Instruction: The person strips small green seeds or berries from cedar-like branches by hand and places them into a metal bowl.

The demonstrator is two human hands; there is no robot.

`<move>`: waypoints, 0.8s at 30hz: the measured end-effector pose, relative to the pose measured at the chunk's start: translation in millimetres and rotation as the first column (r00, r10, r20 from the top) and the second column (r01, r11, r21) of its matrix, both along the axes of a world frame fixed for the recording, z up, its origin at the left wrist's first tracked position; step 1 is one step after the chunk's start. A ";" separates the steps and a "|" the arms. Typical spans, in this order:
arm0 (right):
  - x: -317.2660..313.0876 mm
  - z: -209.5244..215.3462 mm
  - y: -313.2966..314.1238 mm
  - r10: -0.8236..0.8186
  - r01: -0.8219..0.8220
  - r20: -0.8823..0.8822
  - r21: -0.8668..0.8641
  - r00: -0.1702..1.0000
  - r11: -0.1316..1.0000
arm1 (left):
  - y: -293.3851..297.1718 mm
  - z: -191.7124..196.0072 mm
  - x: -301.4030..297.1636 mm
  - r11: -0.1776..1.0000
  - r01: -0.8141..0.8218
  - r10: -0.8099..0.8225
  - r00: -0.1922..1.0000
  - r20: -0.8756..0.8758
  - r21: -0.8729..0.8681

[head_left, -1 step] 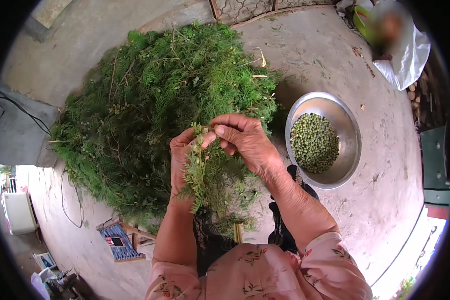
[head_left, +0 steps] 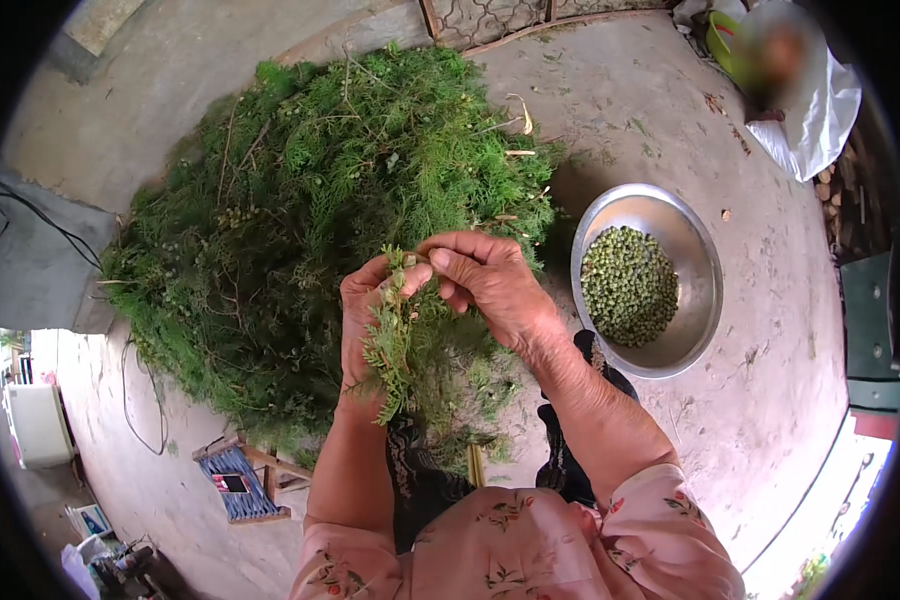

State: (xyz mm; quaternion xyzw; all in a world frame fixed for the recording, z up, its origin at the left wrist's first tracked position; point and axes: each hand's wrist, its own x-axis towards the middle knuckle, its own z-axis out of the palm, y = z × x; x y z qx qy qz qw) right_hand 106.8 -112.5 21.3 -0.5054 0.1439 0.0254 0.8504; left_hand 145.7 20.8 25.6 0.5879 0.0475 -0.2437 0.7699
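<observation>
My left hand (head_left: pixel 365 290) is closed around a leafy green conifer sprig (head_left: pixel 395 350), which hangs down along the palm toward the wrist. My right hand (head_left: pixel 495 280) meets it at the sprig's upper part, thumb and forefinger pinched together; whatever is between those fingertips is too small to make out. Behind both hands spreads a large heap of cut conifer branches (head_left: pixel 300 190), some bearing small pale-green seed cones. To the right stands a wide metal bowl (head_left: pixel 698 270), with many round green seed cones (head_left: pixel 628 285) gathered toward its left side.
A low stool with a blue woven seat (head_left: pixel 238 485) stands at the lower left, a dark phone-like device (head_left: pixel 232 484) on it. Black cables (head_left: pixel 55 228) run along the left. A white sack (head_left: pixel 820 110) and a green basin (head_left: pixel 720 42) lie at the upper right, beside a blurred area.
</observation>
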 end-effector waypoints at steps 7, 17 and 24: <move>0.8 -10.9 -9.4 -0.011 0.018 -0.018 0.393 1.000 0.920 | -3.5 2.0 -3.2 0.996 0.088 -0.089 0.995 0.048 0.034; 3.2 10.5 -13.8 0.121 -0.115 0.078 -0.079 0.990 0.990 | 1.9 -8.1 0.8 0.973 0.158 -0.200 0.943 0.267 0.170; 0.1 5.9 -6.3 0.111 0.122 0.284 -0.689 0.952 0.714 | 5.2 -27.2 8.2 0.963 0.167 -0.234 0.908 0.347 0.211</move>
